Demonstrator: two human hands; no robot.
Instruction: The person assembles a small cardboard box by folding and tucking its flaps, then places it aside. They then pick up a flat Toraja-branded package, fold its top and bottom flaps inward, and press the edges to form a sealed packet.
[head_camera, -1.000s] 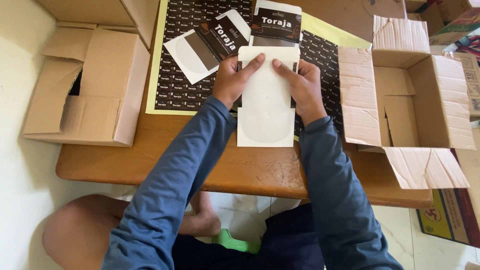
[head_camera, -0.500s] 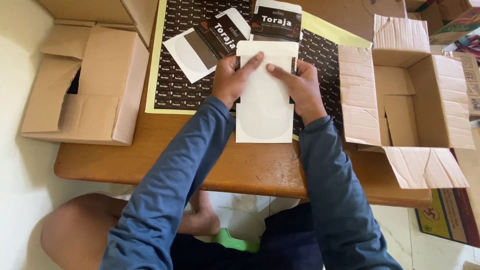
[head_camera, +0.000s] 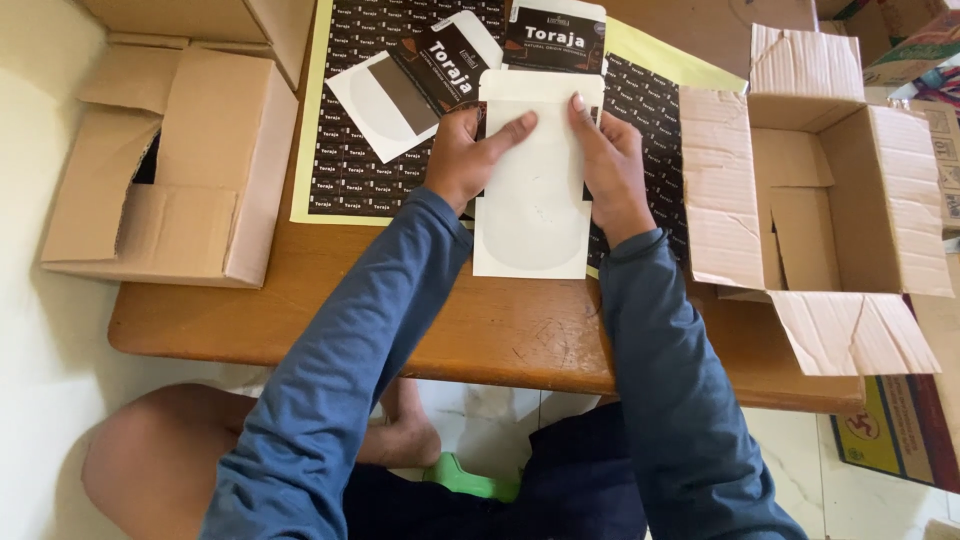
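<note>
A brown wooden table (head_camera: 500, 335) is standing on a pale tiled floor, and a person in blue sleeves is sitting at it. A big sheet of small black stickers (head_camera: 370, 130) with a yellow edge is lying on the table. A white pouch (head_camera: 532, 215) is lying flat on top of that sheet, near its middle. The left hand (head_camera: 470, 160) is resting on the left edge of the white pouch, with its fingers curled and one finger stretched out flat, pressing down on the pouch. The right hand (head_camera: 610, 165) is resting on the right edge of the white pouch, fingers straight and pressing down too. Both hands are holding the pouch flat, not gripping around it. Just past the white pouch, farther from the person, two more pouches with black labels (head_camera: 450, 60) are lying on the sheet. To the left of the sheet a closed cardboard box (head_camera: 190, 170) is sitting. To the right of the sheet an open cardboard box (head_camera: 830, 190) is sitting with its flaps spread out
</note>
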